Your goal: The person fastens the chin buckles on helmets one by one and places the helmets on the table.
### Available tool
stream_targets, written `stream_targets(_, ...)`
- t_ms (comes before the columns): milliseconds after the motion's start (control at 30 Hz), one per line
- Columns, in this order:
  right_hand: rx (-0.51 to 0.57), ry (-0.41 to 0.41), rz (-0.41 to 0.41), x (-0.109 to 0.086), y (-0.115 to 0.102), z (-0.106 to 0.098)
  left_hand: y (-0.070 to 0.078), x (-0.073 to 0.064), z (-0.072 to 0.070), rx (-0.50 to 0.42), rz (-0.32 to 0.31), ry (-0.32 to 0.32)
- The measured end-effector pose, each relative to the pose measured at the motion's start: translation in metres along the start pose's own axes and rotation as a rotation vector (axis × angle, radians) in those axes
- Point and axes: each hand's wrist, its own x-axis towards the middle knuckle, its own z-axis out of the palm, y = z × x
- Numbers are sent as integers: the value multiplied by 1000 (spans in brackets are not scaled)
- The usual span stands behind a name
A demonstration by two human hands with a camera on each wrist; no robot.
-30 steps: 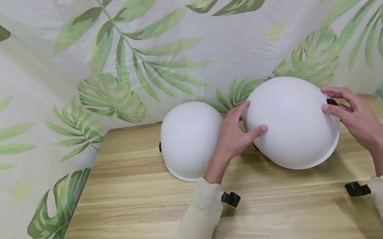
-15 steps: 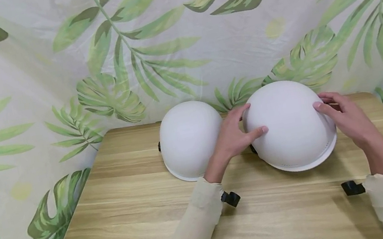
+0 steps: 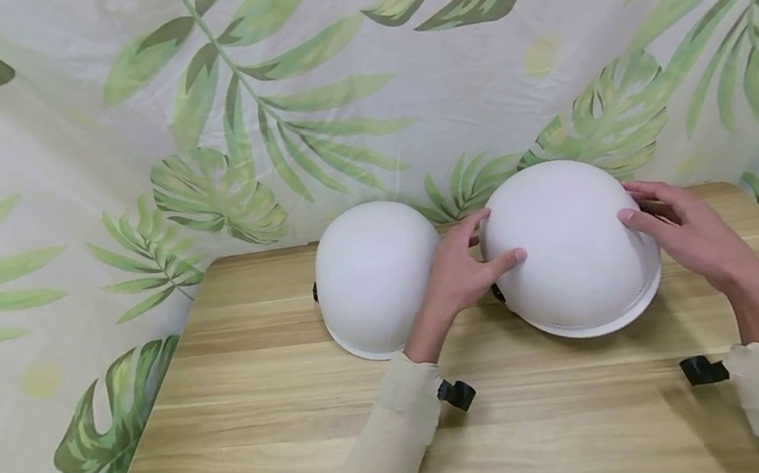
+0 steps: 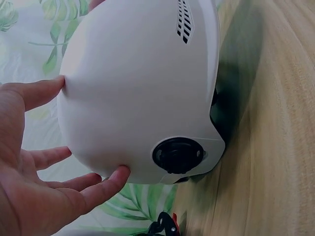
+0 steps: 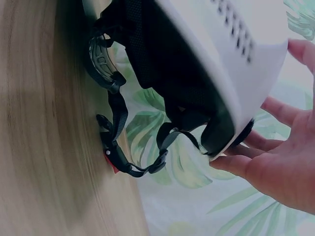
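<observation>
A white helmet [image 3: 570,246] sits on the right side of the table between my hands, crown up. My left hand [image 3: 461,273] spreads over its left side, fingertips and thumb touching the smooth shell. A round black side disc [image 4: 178,155] and slotted vents [image 4: 184,22] show in the left wrist view. On the opposite side my right hand [image 3: 696,238] holds the helmet near its edge, thumb on the shell and fingers behind it. In the right wrist view the dark lining shows under the raised rim, and a black chin strap [image 5: 118,115] hangs toward the table.
A second white helmet [image 3: 374,275] stands just left, partly behind my left forearm. The wooden table [image 3: 235,453] ends at a leaf-patterned cloth [image 3: 336,68] hanging behind it. Black mounts [image 3: 457,395] project from both wrists.
The helmet between my hands has turned and its right side has come down a little. My right hand has shifted left with it. The black disc on its left side shows more now.
</observation>
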Motion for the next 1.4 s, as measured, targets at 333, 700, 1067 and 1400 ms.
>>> stream_targets(333,-4,10,77,1,-2,4,-1,2,4,-79,-44,14)
stream_targets(700,-36,-35,135,1,-2,3,2,2,9,-32,-28,24)
stream_targets(1067,-88,-66,45,3,7,6,3,-1,15,52,-20,24)
stream_targets(1400,-96,-92,45,1,4,3,6,-3,16,146,-8,-13)
